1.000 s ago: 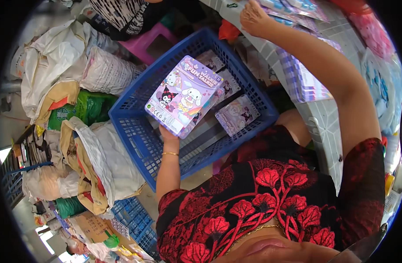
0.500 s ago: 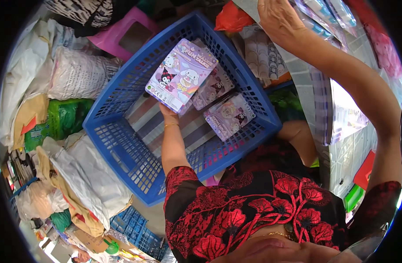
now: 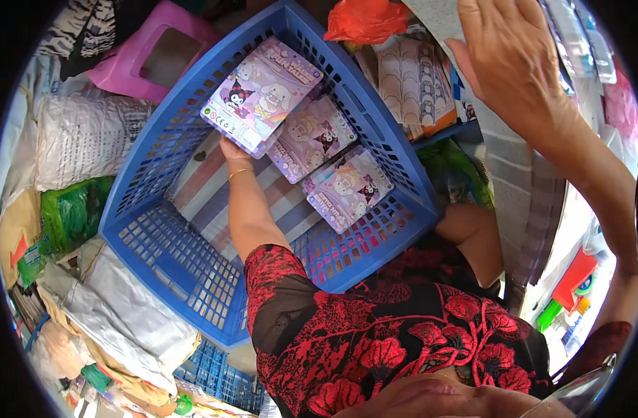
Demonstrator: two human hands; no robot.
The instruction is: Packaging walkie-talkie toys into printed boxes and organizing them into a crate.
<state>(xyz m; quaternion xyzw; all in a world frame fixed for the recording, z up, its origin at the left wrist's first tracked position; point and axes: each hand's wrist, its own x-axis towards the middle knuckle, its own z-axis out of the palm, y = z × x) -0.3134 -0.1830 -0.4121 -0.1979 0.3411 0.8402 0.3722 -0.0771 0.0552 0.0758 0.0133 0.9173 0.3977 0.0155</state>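
Note:
My left hand (image 3: 233, 151) reaches into a blue plastic basket (image 3: 134, 167) and grips the lower edge of a flat purple toy box (image 3: 266, 94) with cartoon characters on it. Most of the fingers are hidden beneath the box. Two similar purple boxes, a middle one (image 3: 319, 136) and a lower one (image 3: 348, 188), lie along the basket's right side. The held box covers a corner of the middle one. Over at the upper right, my right hand (image 3: 507, 59) is stretched out above a grey surface, thumb apart from the fingers and nothing visible in it. Its fingertips are cut off by the picture's edge.
A pink plastic stool (image 3: 127, 66) stands beyond the basket at the left. White sacks (image 3: 89, 136) and a green plastic bag (image 3: 79, 209) are piled along the left. A red plastic bag (image 3: 366, 21) and stacked printed sheets (image 3: 413, 80) lie at the basket's far right.
The view has shifted, so the basket and held box appear farther left and up. More of the middle box shows. My right hand has moved rightward, with its back now plainly visible.

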